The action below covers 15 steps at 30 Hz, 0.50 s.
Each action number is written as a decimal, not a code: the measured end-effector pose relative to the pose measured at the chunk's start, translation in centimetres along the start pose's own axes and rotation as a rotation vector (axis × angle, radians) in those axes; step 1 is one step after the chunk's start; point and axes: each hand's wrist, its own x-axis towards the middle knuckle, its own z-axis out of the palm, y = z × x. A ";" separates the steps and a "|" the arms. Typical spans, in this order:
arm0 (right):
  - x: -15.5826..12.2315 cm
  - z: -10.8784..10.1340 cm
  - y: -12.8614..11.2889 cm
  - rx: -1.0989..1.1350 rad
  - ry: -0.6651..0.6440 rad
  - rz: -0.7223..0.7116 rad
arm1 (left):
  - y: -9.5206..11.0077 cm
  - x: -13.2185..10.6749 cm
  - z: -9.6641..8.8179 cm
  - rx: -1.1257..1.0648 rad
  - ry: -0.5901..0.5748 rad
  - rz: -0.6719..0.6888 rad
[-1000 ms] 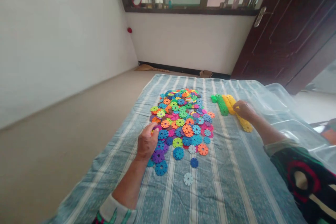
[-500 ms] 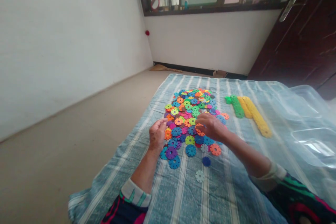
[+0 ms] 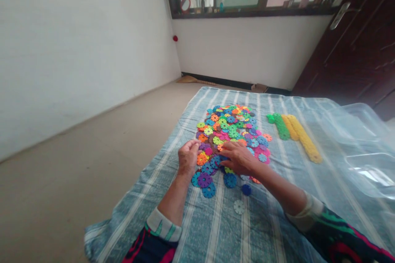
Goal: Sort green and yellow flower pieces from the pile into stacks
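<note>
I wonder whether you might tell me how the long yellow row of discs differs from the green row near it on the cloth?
The long yellow row is yellow and clearly longer, while the green row is green and shorter. The long yellow row also reaches further toward the person. The green row lies nearer the disc pile, with a shorter yellow row between them. Both are stacked plastic discs lying on the striped cloth.

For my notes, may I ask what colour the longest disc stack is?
That disc stack is yellow, clearest in the head view.
</note>
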 end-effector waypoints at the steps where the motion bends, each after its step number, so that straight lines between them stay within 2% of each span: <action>1: -0.4 -0.2 0.1 -0.012 -0.005 0.007 | 0.0 0.0 -0.1 0.029 0.009 0.007; 5: -0.3 -0.4 -0.7 -0.043 0.023 0.049 | -0.2 0.3 -0.4 0.145 0.021 0.050; 9: 1.3 0.7 -2.5 -0.013 0.079 -0.033 | -0.6 0.7 -0.8 0.278 -0.012 0.126; 12: 1.9 1.4 -3.2 -0.030 0.040 -0.070 | -0.4 0.8 -1.0 0.454 -0.025 0.215; 15: 1.7 1.6 -2.7 -0.052 0.034 -0.013 | 0.4 0.4 -1.3 0.718 -0.055 0.292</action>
